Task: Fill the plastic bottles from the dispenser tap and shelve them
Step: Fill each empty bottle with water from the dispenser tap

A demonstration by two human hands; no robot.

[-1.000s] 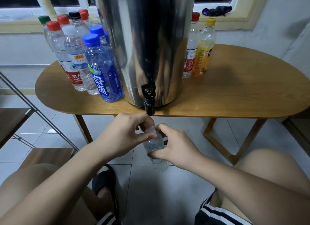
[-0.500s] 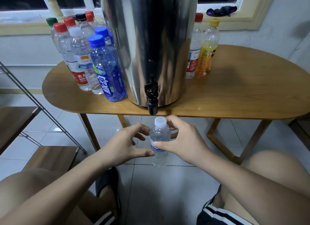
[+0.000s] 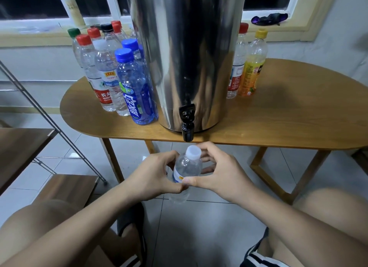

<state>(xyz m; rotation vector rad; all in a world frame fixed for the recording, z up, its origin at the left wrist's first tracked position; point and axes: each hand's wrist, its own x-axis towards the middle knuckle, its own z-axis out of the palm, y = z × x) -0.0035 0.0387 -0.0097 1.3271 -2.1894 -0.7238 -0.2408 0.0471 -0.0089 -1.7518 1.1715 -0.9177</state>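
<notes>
The small bottle (image 3: 187, 167) is gripped by the left hand (image 3: 153, 175) and right hand (image 3: 221, 171) below the tap (image 3: 187, 125). It should be kept upright, its cap (image 3: 193, 151) made tight.

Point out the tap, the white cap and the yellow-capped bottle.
tap (image 3: 187, 130), head view, on the black spout.
white cap (image 3: 193, 151), head view, on its top.
yellow-capped bottle (image 3: 251, 75), head view, on the orange label.

small clear bottle (image 3: 186, 168), white-capped, below tap (image 3: 187, 127)
</notes>
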